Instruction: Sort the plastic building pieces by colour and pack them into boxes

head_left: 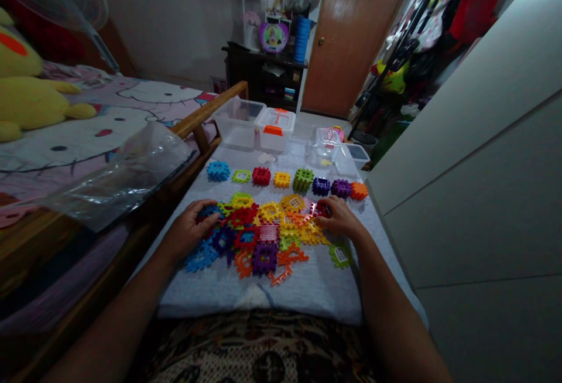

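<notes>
A pile of interlocking plastic building tiles (pixel 269 232) in many colours lies spread on the cloth-covered table between my hands. My left hand (pixel 196 225) rests at the pile's left edge, thumb and fingers apart, beside dark blue tiles (pixel 223 240). Light blue tiles (pixel 202 256) lie just below it. At the right edge, my right hand (pixel 339 216) has its fingers and thumb about a red tile (pixel 319 209), partly hidden by the fingers. Yellow tiles (pixel 312 232) lie under and beside that hand. A green tile (pixel 339 256) sits apart, nearer my right forearm.
Beyond the pile runs a row of colour-sorted stacks, from light blue (pixel 218 171) to orange (pixel 359 190). Clear plastic boxes, one with an orange-latched lid (pixel 276 128), stand at the far end. A wooden bed rail (pixel 211 109) borders the left; a white cabinet (pixel 474 195) the right.
</notes>
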`<state>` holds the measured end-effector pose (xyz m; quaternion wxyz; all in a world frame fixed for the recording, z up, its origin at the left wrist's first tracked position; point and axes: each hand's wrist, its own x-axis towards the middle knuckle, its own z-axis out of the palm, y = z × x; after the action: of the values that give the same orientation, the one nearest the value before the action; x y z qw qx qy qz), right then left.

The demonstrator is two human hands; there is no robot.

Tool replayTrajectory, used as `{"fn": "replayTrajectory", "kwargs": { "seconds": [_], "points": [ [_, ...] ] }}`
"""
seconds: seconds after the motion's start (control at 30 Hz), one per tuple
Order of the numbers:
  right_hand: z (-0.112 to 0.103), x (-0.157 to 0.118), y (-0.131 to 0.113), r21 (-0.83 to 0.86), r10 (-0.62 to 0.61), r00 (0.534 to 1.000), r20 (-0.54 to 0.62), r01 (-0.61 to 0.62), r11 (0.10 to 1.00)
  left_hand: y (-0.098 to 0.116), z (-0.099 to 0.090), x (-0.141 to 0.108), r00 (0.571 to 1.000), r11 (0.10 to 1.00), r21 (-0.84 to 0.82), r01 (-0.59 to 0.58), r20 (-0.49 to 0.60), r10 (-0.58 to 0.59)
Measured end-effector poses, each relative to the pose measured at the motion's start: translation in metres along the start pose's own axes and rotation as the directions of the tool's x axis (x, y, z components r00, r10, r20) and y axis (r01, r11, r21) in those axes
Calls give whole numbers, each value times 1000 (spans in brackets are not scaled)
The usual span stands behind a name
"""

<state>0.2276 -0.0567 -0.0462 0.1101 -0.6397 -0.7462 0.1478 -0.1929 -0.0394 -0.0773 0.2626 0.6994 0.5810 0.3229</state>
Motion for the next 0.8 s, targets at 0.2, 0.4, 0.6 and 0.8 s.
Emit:
{"fn": "replayTrajectory", "kwargs": {
  "seconds": [0.2, 0.4, 0.6, 0.8],
  "points": [
    [-2, 5, 1, -44, -6, 999, 31, 8, 999, 3, 0, 0, 1000, 1000, -7, 11, -7, -11],
    [-5, 8, -6, -99, -5, 1000, 26, 8, 995, 4, 0, 0, 1000, 1000, -7, -5, -19, 5],
    [-14, -5, -6, -81, -32, 990, -135, 21, 997, 3, 1, 0, 1000, 1000, -24, -16, 7, 17],
    [-40, 3, -48, -21, -200, 950, -240, 200, 979, 7, 1, -1, 999, 999, -23, -36, -6, 36]
  ]
}}
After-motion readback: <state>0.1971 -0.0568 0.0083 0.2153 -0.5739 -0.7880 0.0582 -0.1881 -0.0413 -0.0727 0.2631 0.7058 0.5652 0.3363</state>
